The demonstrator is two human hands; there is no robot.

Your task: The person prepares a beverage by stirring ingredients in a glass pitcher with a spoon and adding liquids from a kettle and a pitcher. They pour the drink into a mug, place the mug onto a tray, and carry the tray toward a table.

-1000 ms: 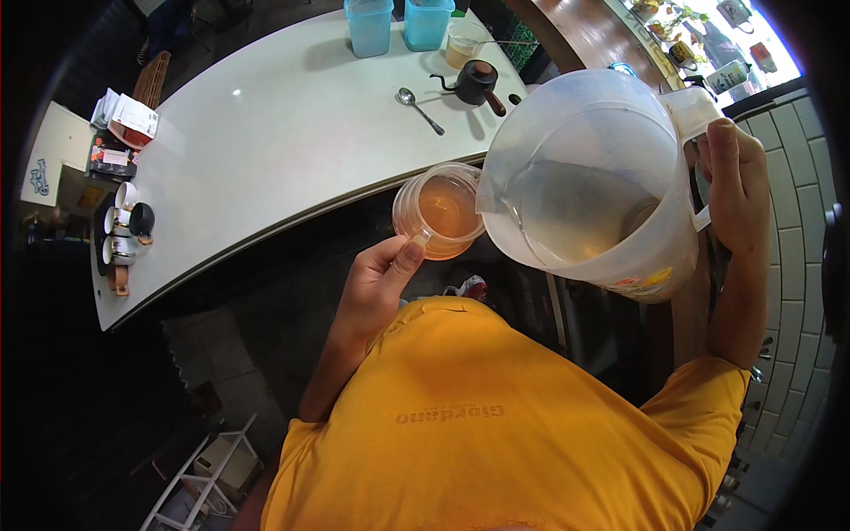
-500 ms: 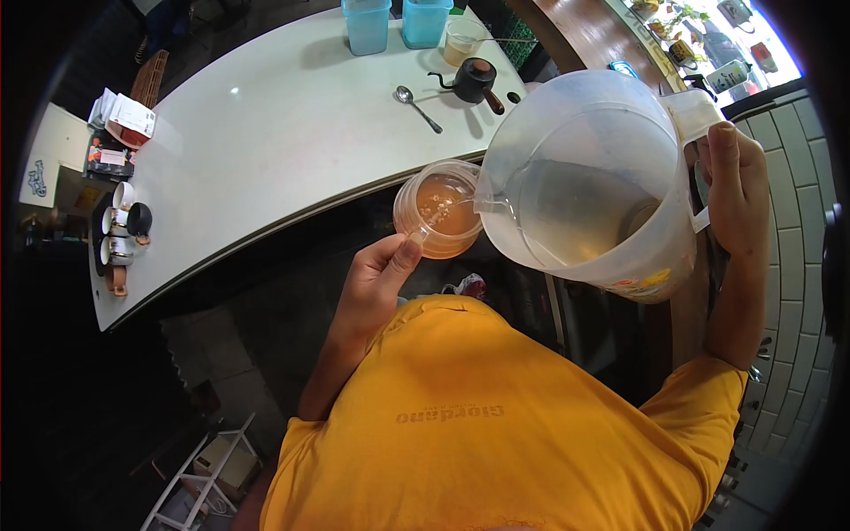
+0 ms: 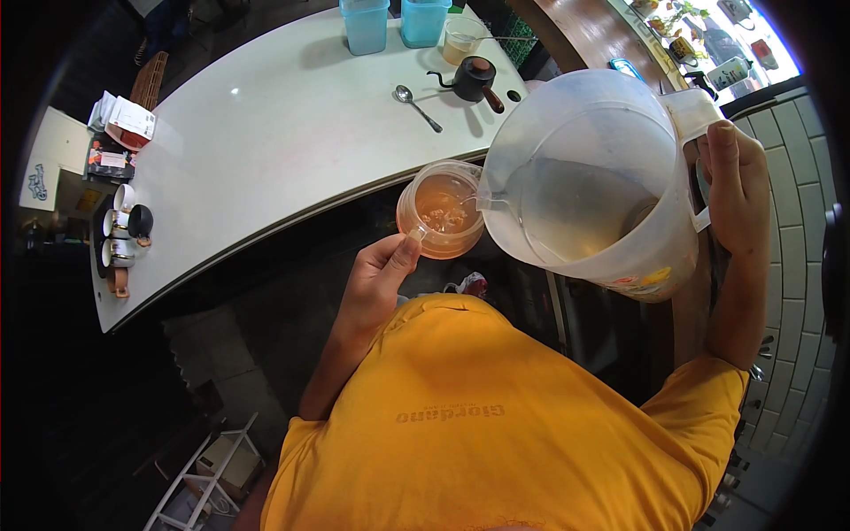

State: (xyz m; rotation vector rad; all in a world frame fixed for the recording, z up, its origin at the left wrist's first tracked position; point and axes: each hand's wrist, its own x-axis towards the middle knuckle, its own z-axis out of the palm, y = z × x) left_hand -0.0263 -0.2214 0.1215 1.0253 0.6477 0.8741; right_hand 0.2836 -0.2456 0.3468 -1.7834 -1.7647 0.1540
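My left hand [image 3: 382, 270] is closed on the handle of a small clear jug [image 3: 443, 212] that holds orange-brown liquid with bubbles on its surface. Closed round the handle of a large translucent pitcher [image 3: 584, 177] is my right hand [image 3: 737, 181]. The pitcher is tilted to the left, its spout over the small jug's rim, and a thin stream runs from it into the jug. Pale liquid lies low inside the pitcher. Both vessels are in the air in front of the table's near edge.
The white table [image 3: 239, 142] bears a spoon [image 3: 418, 108], a black kettle [image 3: 475, 80], a cup of pale liquid [image 3: 462, 42], two blue containers [image 3: 365, 26] and several cups [image 3: 119, 226] at the left. A wooden counter [image 3: 593, 40] runs along the right.
Liquid has begun to run from the pitcher's spout, and the surface in the small jug now ripples and bubbles, looking slightly higher. Both hands have hardly moved.
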